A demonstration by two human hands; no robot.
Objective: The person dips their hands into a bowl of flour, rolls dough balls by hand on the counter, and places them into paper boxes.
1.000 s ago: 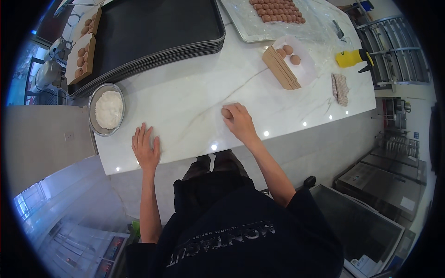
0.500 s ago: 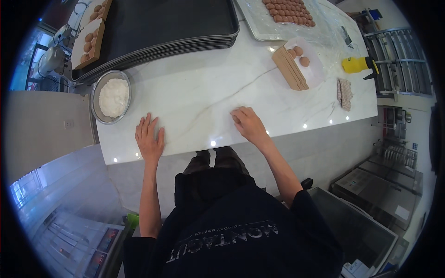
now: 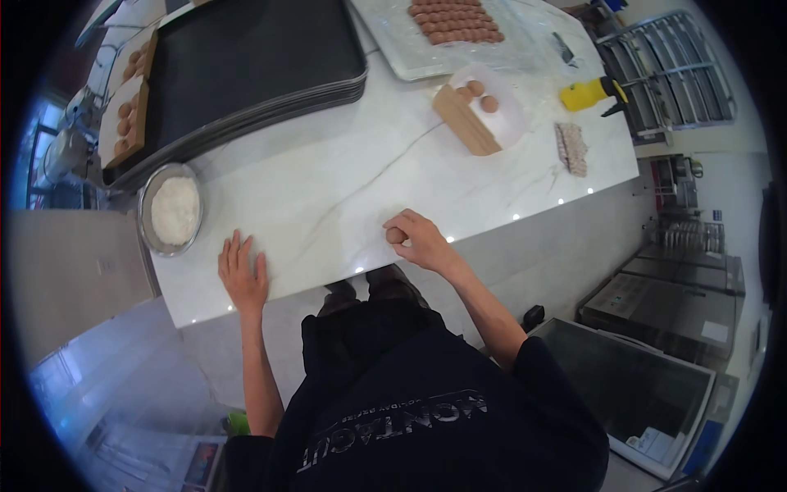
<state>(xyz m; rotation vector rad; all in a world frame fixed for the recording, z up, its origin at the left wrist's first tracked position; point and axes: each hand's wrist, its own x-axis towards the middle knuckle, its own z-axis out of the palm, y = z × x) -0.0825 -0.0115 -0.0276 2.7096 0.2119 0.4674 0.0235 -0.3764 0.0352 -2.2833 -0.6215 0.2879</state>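
Observation:
My left hand (image 3: pixel 243 277) rests on the white marble table (image 3: pixel 328 197) near its front edge, fingers stretched out and holding nothing. My right hand (image 3: pixel 424 242) curls its fingers round a small brown dough ball (image 3: pixel 395 236) at the table surface. Left of my left hand stands a metal bowl (image 3: pixel 197 225) with white flour (image 3: pixel 175 210) in it. Beyond my right hand, a few more brown balls (image 3: pixel 489 104) lie on a whitish round sheet or dish (image 3: pixel 510 123), beside a stack of brown cardboard pieces (image 3: pixel 467 123).
Stacked black baking trays (image 3: pixel 254 66) fill the far left, with boxes of brown balls (image 3: pixel 123 123) along their left side. At the back, a plastic-covered tray (image 3: pixel 389 53) bears rows of brown balls (image 3: pixel 459 20). A yellow spray bottle (image 3: pixel 582 96) and a checked cloth (image 3: pixel 571 149) are at the right.
The view has turned and shifted, so the table's things sit differently in the picture. The dough ball now shows at my right fingertips, where it was hidden before. My left hand stays flat.

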